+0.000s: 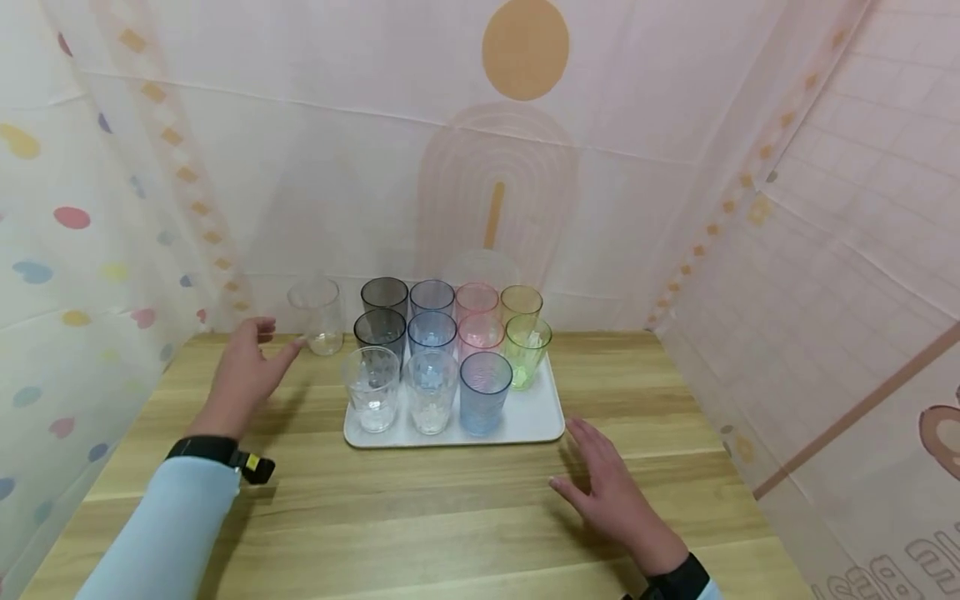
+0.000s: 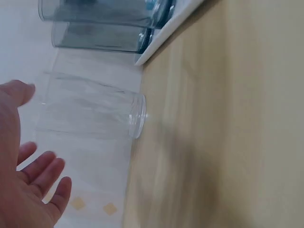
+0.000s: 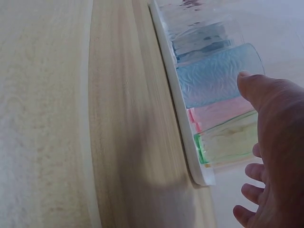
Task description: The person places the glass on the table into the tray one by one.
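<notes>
A clear glass stands upright on the table, left of a white tray. Beside it is my left hand, thumb and fingers spread; the left wrist view shows a gap between them and the glass. My right hand hovers by the tray's front right corner, fingers relaxed and holding nothing. On the tray, the front row has two clear glasses, one being the left clear glass, and a blue glass. Behind them stand dark grey, blue, pink, yellow and green glasses.
The wooden table reaches back to a patterned cloth hanging behind the glasses. More cloth closes off the left and right sides. Another round clear rim shows faintly behind the back row.
</notes>
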`<action>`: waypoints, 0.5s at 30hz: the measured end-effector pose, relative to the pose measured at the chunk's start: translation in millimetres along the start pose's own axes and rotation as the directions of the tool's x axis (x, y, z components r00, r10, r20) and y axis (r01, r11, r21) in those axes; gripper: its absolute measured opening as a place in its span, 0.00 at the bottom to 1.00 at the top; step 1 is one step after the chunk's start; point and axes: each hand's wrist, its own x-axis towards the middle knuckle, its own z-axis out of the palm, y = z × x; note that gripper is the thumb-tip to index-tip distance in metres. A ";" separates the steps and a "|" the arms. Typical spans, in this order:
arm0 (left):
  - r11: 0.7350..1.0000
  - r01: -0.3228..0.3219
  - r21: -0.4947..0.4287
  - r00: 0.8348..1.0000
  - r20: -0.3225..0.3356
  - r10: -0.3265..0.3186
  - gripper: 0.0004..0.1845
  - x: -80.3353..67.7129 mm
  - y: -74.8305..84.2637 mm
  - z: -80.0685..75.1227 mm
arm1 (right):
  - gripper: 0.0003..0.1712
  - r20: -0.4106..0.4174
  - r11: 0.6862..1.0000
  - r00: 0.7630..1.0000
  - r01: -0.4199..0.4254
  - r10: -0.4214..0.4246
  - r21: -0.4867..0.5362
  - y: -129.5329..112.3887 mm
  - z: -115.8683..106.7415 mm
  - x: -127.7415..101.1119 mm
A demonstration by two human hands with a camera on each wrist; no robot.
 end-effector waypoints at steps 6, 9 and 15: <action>0.998 0.020 -0.065 1.000 0.024 -0.019 0.64 36.5 5.9 11.3 | 0.53 -0.006 1.000 1.000 0.009 -0.009 0.002 -2.3 -4.1 -0.3; 0.994 0.042 -0.105 0.999 0.032 -0.039 0.69 47.2 10.1 16.6 | 0.52 -0.023 1.000 1.000 0.017 -0.017 -0.005 -2.3 -5.0 -0.4; 0.984 0.069 -0.167 0.997 -0.025 -0.074 0.70 60.9 14.6 27.5 | 0.52 -0.025 1.000 0.999 0.022 -0.021 0.009 -2.4 -6.5 -0.8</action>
